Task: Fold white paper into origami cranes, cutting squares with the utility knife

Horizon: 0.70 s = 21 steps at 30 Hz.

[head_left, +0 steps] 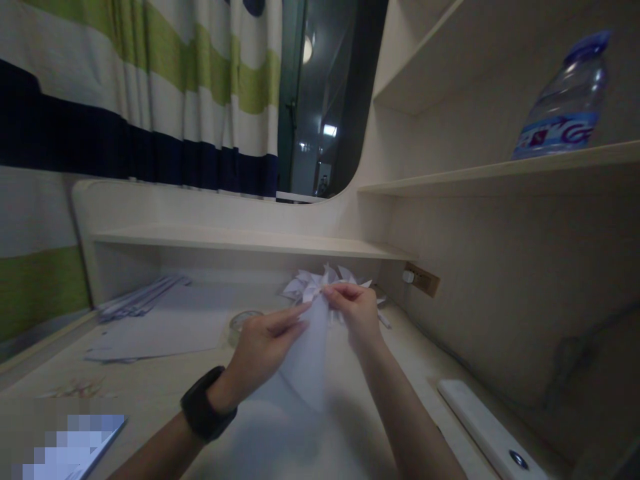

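A white sheet of paper (306, 363) hangs down between my hands above the desk, its lower part curving toward me. My left hand (270, 341), with a black watch (207, 405) on the wrist, pinches the sheet's upper left edge between thumb and fingers. At the top of the same sheet, the thumb and forefinger of my right hand (353, 305) are pressed together on the paper. Just behind the fingertips lie several folded white paper pinwheels (299, 284), partly hidden by my hands. Whether the held sheet touches them I cannot tell.
Left on the desk are flat paper sheets (167, 327) and a pile of folded paper strips (143, 299). A tape roll (237, 327) sits beside my left hand. A screen device (83, 447) lies front left, a long white bar (487, 430) front right. A bottle (563, 100) stands on the shelf.
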{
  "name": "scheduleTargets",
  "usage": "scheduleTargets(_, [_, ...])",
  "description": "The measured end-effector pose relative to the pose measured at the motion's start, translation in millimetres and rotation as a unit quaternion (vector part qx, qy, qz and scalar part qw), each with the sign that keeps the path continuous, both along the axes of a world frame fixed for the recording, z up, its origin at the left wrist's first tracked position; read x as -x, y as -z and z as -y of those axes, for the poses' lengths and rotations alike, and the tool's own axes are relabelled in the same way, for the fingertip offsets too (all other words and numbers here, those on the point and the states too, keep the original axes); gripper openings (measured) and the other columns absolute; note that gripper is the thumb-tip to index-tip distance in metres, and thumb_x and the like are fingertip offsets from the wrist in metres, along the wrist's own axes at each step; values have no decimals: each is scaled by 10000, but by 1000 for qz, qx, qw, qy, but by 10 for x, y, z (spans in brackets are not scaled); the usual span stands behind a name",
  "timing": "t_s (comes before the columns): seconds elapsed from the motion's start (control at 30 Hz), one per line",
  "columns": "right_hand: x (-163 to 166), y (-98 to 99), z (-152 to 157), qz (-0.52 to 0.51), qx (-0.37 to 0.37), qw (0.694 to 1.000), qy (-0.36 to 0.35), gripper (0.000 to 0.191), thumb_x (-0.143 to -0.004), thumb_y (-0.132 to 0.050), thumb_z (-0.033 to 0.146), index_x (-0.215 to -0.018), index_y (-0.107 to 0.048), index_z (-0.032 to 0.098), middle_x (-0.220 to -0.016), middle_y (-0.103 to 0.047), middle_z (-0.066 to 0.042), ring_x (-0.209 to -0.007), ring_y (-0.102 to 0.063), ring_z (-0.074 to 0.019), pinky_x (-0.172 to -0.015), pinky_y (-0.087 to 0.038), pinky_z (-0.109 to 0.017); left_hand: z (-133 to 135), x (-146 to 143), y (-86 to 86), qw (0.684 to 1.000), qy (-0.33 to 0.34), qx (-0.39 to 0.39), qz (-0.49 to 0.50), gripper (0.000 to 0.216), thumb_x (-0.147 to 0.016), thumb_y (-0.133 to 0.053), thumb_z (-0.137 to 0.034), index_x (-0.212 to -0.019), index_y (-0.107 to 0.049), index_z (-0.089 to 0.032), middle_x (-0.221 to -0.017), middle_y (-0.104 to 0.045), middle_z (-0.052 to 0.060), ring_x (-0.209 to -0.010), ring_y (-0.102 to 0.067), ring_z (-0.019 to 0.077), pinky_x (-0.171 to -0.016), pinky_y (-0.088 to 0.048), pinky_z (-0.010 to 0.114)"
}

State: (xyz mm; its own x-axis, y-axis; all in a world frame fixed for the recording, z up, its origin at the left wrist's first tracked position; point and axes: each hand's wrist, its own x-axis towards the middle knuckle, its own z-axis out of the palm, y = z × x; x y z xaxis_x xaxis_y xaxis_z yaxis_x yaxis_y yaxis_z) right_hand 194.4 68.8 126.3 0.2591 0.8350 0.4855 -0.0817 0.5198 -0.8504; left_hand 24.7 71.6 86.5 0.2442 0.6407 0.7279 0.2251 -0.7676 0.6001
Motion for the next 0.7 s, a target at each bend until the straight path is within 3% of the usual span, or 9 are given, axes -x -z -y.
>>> scheduleTargets(0.2, [-4,18,-23,6,-12,1000,-2,186,-567,-792,349,-597,-737,173,-532,-672,-21,-477,-538,-135,-492,-413,-255,23,3,-36,1000,1,16,3,306,-804,-666,-190,-1101,-685,-262,-1043,-704,4,-867,-713,209,-777,-572,297])
scheduleTargets(0.4, [11,56,-47,91,18,996,-9,205,-567,-790,364,-582,-736,167,-500,-655,-15,-442,-505,-120,-464,-371,-242,31,23,-95,997,-30,59,43,298,-785,-687,-218,-1083,-695,-223,-1033,-698,18,-889,-708,225,-770,-581,289])
scheduleTargets(0.7, [26,40,-32,50,56,996,-51,297,-531,-814,424,-615,-742,148,-524,-665,-26,-453,-523,-120,-480,-414,-244,35,17,-111,992,3,91,83,306,-781,-697,-283,-1079,-702,-212,-1011,-716,30,-865,-711,232,-734,-589,293])
